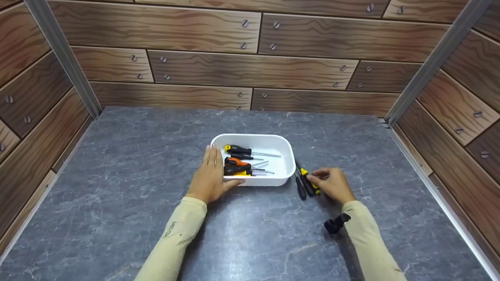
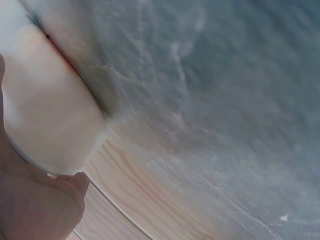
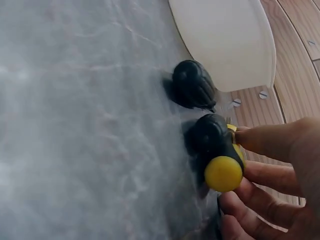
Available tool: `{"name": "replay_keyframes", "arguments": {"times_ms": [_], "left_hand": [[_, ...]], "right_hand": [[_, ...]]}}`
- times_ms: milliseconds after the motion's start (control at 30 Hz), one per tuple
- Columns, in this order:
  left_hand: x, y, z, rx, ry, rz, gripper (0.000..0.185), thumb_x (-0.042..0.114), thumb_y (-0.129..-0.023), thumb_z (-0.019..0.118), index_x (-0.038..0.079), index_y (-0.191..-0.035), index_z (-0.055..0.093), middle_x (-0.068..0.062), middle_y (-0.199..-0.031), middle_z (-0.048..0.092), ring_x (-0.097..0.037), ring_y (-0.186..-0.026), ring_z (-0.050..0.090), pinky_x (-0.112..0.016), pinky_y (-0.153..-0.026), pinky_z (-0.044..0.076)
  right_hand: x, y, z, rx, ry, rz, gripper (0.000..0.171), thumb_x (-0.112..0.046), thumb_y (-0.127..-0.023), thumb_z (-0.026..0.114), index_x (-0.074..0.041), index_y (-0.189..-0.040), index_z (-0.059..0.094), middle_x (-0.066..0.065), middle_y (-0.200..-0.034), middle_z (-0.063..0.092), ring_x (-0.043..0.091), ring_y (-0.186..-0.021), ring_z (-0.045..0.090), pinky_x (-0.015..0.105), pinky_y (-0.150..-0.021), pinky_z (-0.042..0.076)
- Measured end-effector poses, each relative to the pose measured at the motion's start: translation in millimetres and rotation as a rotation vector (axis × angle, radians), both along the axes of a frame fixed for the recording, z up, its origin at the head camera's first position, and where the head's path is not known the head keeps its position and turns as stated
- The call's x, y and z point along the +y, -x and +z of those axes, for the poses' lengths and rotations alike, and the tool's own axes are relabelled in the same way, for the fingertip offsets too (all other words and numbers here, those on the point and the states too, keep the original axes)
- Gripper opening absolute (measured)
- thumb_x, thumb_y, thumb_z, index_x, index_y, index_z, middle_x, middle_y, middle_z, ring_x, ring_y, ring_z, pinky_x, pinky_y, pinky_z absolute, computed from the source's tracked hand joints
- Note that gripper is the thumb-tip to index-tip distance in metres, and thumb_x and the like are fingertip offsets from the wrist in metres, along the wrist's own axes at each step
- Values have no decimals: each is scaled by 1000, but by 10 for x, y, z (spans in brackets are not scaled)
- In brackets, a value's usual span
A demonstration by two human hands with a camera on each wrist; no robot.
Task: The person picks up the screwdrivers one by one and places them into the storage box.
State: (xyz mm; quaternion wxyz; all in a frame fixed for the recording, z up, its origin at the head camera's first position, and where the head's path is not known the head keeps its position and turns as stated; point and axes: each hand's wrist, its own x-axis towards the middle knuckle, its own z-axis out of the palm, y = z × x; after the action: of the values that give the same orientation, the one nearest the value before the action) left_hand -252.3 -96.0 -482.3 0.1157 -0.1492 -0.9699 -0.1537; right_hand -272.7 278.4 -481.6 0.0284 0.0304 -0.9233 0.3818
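Looking down from the head view, the left hand [image 1: 209,171] lies flat against the 9 o'clock wall of the white tray [image 1: 287,156], fingers straight, thumb hooked at its near rim. Several screwdrivers [image 1: 238,160] with black, orange and yellow handles already lie inside; two remain on the grey marbled table [image 1: 117,195] at the tray's 4 o'clock. The right hand [image 1: 333,184] pinches the yellow-black screwdriver [image 1: 309,180]; a black one [image 1: 300,187] lies just beside it. Sorting looks mostly done, these two left.

Left wrist view: the tray's smooth, rounded plastic wall [image 2: 45,115] with the thumb [image 2: 55,187] touching it.

Right wrist view: the grip is narrow, fingertips [image 3: 265,142] round the rubbery handle with its glossy yellow cap [image 3: 223,173].
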Motion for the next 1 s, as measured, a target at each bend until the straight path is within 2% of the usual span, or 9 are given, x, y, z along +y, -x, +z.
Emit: {"name": "replay_keyframes", "arguments": {"times_ms": [100,300,400,567,733,800,867,1000], "left_hand": [[-11,-3,1,9,2,4,118,77,-85,57,-17,-151,27,-35,-160,20,-46,-150,15,-50,-118,31],[-15,-6,2,0,-8,5,119,77,-85,57,-17,-151,27,-35,-160,19,-46,-151,15,-51,-119,30],[-9,-9,0,7,-10,3,119,77,-85,58,-17,-151,28,-35,-160,19,-46,-150,15,-51,-118,31],[5,-11,-2,5,-16,4,119,78,-85,57,-16,-151,27,-34,-160,19,-46,-150,15,-52,-117,33],[5,-10,1,1,-9,5,119,78,-85,56,-16,-151,27,-34,-160,19,-46,-150,16,-52,-117,33],[4,-9,6,-5,-6,5,118,78,-85,56,-16,-152,27,-34,-161,19,-46,-151,15,-52,-116,33],[4,-7,6,-7,-4,4,118,78,-85,56,-16,-152,27,-34,-161,19,-46,-151,15,-52,-116,33],[1,-6,4,5,-2,2,118,78,-85,56,-16,-151,28,-35,-160,20,-46,-150,15,-50,-118,31]], "right_hand": [[-20,-30,3,-4,-17,14,28,-20,-90,77,5,-104,77,13,-91,75,16,-76,63,25,-63,51],[-49,-74,6,-4,-84,11,24,-20,-91,75,3,-96,78,11,-88,76,13,-74,62,28,-69,50],[-47,-86,-4,9,-97,6,22,-18,-90,75,4,-94,77,11,-85,75,13,-72,61,28,-67,50],[-24,-91,-20,18,-82,4,21,-15,-91,73,5,-94,75,9,-81,72,12,-70,58,26,-64,48],[9,-90,-25,12,-34,-46,22,-15,-93,71,6,-95,75,6,-81,71,10,-71,57,26,-67,47],[28,-88,-19,7,4,-75,22,-14,-93,70,8,-96,74,6,-82,71,9,-70,57,24,-67,47],[45,-86,-9,-4,98,-103,23,-11,-94,69,11,-100,72,6,-79,70,8,-67,58,22,-64,50],[84,-76,17,-5,396,-170,27,-6,-96,68,17,-109,66,3,-75,68,8,-62,62,21,-58,55]]}}
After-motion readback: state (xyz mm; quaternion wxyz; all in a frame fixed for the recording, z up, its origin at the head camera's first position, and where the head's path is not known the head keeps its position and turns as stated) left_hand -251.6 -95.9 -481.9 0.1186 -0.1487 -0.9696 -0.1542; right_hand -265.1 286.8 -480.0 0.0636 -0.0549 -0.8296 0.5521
